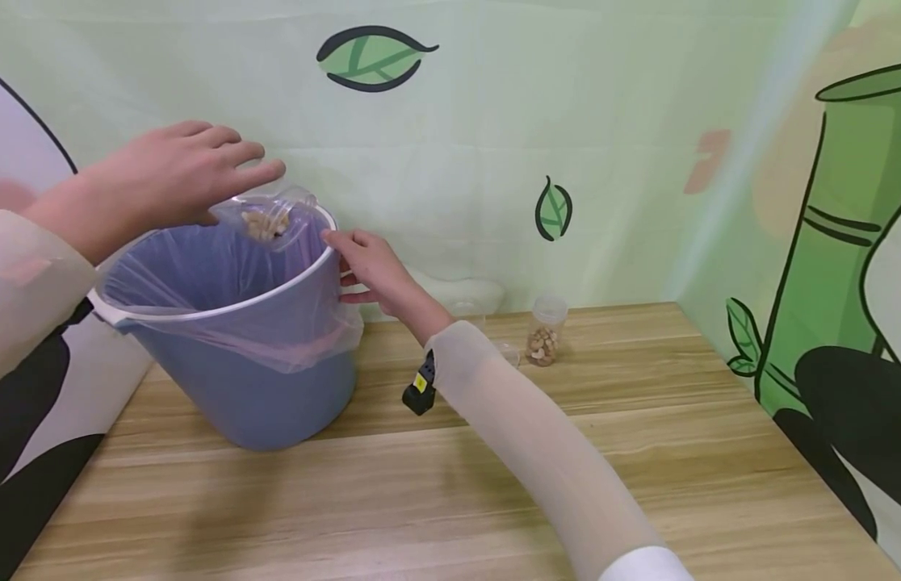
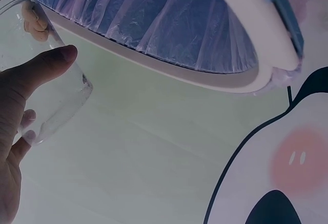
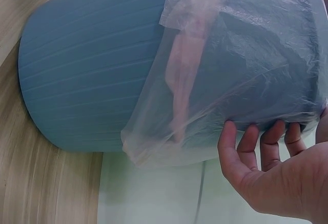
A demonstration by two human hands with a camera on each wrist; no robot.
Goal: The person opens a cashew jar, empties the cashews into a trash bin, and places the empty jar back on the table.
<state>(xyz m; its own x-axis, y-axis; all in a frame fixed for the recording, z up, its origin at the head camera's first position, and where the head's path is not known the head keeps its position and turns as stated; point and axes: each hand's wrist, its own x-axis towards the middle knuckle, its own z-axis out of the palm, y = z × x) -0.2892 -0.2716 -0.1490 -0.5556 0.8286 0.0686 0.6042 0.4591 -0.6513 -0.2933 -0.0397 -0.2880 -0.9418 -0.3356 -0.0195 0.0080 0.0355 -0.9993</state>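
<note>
My left hand (image 1: 167, 177) grips a clear plastic jar (image 2: 59, 108) over the mouth of a blue bin (image 1: 240, 379). The jar lies tipped on its side, and several pale nuts (image 1: 260, 224) show inside, near its mouth in the left wrist view. A thin translucent bag (image 1: 305, 343) lines the bin and folds down over its white rim (image 1: 225, 307). On the bin's right side, my right hand (image 1: 378, 270) holds the rim, thumb on top and fingers (image 3: 271, 142) against the bagged outer wall.
A second clear jar (image 1: 543, 343), partly filled with nuts, stands upright on the wooden table (image 1: 436, 500) to the right. Beside it lies a clear round piece (image 1: 509, 353), partly behind my right forearm. A printed cloth backdrop (image 1: 450, 145) rises behind the table.
</note>
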